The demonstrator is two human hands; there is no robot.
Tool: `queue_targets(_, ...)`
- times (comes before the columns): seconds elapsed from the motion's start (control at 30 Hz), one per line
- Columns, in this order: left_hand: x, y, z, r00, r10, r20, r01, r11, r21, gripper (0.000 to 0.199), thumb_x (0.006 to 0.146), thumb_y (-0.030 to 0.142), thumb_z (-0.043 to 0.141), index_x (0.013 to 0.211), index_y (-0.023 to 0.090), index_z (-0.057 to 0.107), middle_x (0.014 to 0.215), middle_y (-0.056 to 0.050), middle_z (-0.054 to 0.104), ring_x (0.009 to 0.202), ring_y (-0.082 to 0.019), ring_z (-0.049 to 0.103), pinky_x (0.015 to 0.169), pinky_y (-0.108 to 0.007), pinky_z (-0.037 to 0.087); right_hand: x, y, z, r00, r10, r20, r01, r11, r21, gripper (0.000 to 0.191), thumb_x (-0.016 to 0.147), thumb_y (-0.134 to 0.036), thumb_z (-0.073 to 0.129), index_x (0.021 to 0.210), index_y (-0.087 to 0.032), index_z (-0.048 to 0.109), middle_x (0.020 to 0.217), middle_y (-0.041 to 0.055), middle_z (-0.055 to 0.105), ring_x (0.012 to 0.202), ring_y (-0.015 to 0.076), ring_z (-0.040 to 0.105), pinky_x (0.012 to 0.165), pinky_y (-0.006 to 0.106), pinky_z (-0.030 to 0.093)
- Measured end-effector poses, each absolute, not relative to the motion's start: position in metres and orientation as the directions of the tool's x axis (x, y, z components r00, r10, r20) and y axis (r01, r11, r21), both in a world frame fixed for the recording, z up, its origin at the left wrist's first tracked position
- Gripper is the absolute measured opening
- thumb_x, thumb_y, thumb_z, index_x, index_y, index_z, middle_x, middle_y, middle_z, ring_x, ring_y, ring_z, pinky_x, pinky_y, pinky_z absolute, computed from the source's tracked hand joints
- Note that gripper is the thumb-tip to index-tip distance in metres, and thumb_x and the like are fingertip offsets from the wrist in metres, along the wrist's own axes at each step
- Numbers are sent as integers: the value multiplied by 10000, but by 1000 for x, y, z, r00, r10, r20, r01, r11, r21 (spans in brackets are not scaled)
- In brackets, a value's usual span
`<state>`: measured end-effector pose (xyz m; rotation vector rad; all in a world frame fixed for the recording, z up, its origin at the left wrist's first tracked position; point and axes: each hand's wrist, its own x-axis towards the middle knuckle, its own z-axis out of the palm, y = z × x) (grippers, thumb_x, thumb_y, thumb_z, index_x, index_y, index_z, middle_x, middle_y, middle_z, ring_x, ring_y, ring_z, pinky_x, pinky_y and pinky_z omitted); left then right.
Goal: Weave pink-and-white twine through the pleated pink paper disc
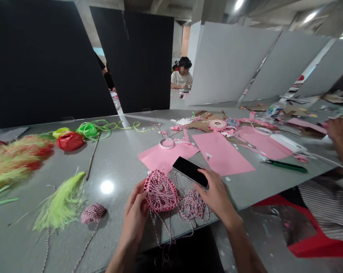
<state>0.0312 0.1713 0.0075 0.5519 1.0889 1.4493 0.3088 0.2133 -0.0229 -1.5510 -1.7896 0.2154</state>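
Note:
My left hand grips the left edge of a pink woven string piece, roughly round, with cords radiating from its middle and loose strands hanging below. In my right hand is the near end of a black-screened smartphone, its far end over pink paper. Beneath the phone, a tangle of pink-and-white cord lies at the table's front edge. Left of my left hand rests a small ball of the same cord, with a strand running toward me.
Pink sheets, a tape roll and a green-handled cutter lie ahead and right. Left are a stick, a red string ball and yellow-green fringe. Upright panels stand behind. Another person's hand is at far right.

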Motion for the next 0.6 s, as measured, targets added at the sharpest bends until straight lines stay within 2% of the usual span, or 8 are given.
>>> queue_targets(0.1, 28, 171, 8, -203, 948, -246, -511, 111, 852, 473, 749, 302, 868, 1204, 198, 792, 1346, -107, 751, 996, -207, 708, 690, -220, 529, 310, 227, -41, 25, 915, 402, 833, 203, -515, 578, 916, -359, 690, 1456, -186, 577, 1513, 207, 633, 1431, 412, 565, 1174, 636, 451)
queue_targets(0.2, 21, 171, 7, -195, 936, -294, -546, 146, 825, 529, 717, 307, 904, 1220, 197, 786, 1227, -84, 795, 881, -161, 718, 677, -194, 539, 311, 235, -40, 50, 923, 382, 852, 159, -498, 617, 914, -373, 698, 1482, -184, 548, 1465, 216, 663, 1384, 427, 595, 1131, 636, 461)
queue_targets(0.33, 8, 171, 3, -227, 892, -390, -579, 199, 791, 588, 682, 307, 925, 1244, 223, 772, 1016, -20, 815, 698, -101, 697, 607, -161, 520, 313, 238, -26, 88, 920, 381, 861, 122, -494, 637, 847, -469, 774, 1396, -195, 605, 1262, 185, 749, 1186, 404, 695, 1019, 567, 526)
queue_targets(0.47, 3, 171, 1, -250, 874, -417, -583, 208, 785, 596, 662, 300, 923, 1231, 221, 767, 1002, -7, 820, 712, -108, 722, 623, -167, 536, 316, 240, -17, 243, 857, 455, 811, 77, -580, 576, 807, -556, 785, 1256, -229, 635, 1215, 152, 765, 1132, 375, 717, 983, 509, 544)
queue_targets(0.6, 4, 171, 1, -252, 870, -424, -578, 216, 787, 585, 674, 272, 888, 1241, 205, 762, 983, -14, 821, 676, -106, 713, 602, -170, 528, 321, 241, -16, 433, 788, 438, 778, -81, -623, 594, 795, -623, 768, 1219, -240, 605, 1139, 162, 776, 1053, 380, 724, 902, 480, 537)
